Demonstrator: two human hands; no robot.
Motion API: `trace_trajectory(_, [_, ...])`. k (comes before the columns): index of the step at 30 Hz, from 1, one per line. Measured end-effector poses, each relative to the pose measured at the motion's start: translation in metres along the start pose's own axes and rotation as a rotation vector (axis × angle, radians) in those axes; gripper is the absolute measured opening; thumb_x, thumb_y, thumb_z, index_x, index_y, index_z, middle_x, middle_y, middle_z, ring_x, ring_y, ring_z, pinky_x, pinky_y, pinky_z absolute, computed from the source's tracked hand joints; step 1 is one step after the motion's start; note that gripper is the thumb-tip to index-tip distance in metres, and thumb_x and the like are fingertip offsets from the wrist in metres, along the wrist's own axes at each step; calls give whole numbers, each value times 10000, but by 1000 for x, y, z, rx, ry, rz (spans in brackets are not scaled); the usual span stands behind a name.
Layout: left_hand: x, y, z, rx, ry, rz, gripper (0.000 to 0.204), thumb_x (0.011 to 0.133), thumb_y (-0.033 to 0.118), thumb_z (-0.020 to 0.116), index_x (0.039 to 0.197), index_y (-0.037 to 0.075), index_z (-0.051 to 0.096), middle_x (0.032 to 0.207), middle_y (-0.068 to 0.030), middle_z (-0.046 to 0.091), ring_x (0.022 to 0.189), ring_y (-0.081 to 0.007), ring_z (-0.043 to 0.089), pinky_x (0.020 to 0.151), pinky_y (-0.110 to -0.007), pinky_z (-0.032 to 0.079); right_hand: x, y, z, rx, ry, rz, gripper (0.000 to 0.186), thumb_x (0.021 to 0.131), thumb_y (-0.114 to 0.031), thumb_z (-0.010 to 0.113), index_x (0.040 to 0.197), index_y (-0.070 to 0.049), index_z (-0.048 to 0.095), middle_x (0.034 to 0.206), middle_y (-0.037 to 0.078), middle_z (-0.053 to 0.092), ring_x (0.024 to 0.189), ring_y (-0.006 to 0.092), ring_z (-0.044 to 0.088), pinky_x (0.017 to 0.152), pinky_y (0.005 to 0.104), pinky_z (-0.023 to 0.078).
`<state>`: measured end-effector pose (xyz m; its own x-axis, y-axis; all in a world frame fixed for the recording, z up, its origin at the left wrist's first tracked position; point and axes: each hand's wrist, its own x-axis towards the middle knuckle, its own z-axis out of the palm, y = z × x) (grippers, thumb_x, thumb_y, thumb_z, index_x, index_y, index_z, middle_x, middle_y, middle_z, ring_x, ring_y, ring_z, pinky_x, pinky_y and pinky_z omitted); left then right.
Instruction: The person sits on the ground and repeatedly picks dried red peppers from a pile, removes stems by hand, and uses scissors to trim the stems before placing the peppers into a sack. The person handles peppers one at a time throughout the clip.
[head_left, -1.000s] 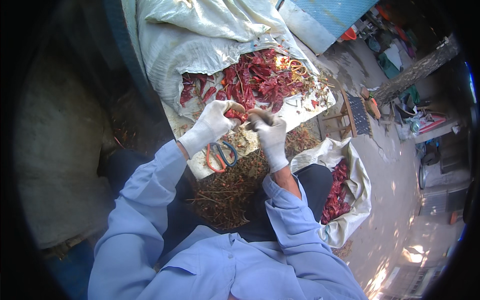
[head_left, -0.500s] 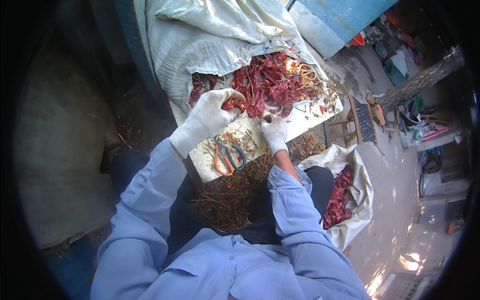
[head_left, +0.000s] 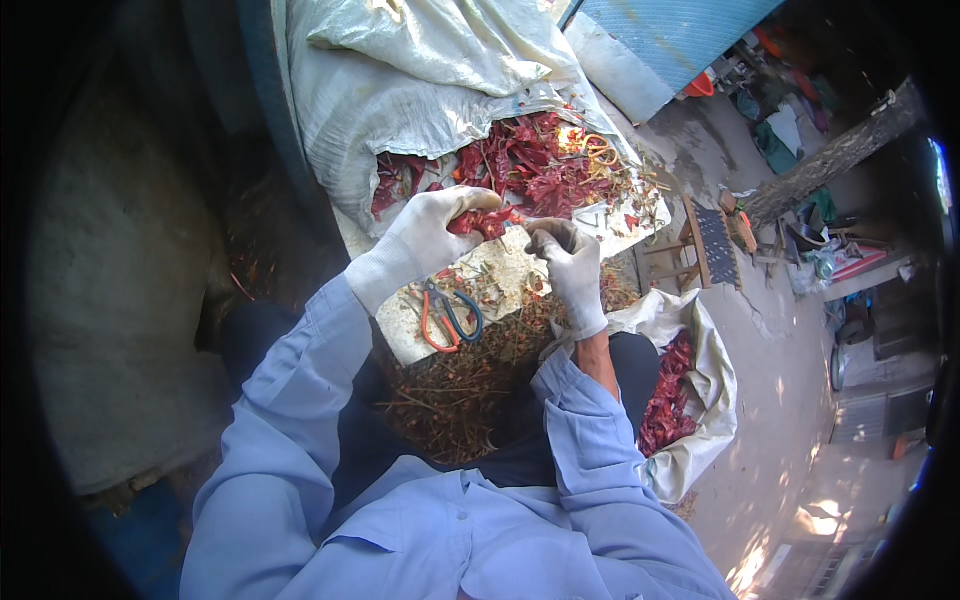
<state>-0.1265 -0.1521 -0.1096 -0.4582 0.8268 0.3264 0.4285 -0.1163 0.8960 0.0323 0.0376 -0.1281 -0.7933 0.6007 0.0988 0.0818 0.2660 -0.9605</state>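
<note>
My left hand [head_left: 425, 240], in a white knit glove, is closed around a dried red chili pepper [head_left: 487, 222] above the pale board [head_left: 405, 340]. Just to its right, my gloved right hand [head_left: 572, 265] has its fingers curled in a pinch near the chili's end; whatever is in them is too small to make out. Beyond both hands, a heap of dried red chilies [head_left: 540, 170] spills from the mouth of a white woven sack [head_left: 360, 110]. Snips [head_left: 452, 318] with one orange and one blue handle lie on the board's near part, among stem scraps.
Orange-handled scissors [head_left: 600, 150] rest at the heap's right side. By my right knee stands an open white sack [head_left: 712, 370] holding red chilies. Stems and debris [head_left: 450, 405] cover the ground between my legs. A small wooden stool [head_left: 708, 245] stands farther right.
My right hand has lifted off the board's edge by the heap and moved right and nearer to me. The left hand, still holding chili, has shifted slightly right.
</note>
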Motion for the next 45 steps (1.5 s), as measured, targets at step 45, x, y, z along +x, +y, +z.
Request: trace_trajectory(45, [82,127,136,-23,-165,129,327,932,27,703,1253,-32,689,1074,-139,763,893,-174,742,766,-291,608,-13,28,14,892,506,91,271,942,34,528,1195,17,626,931,103,698,732,223,698,639,356,592])
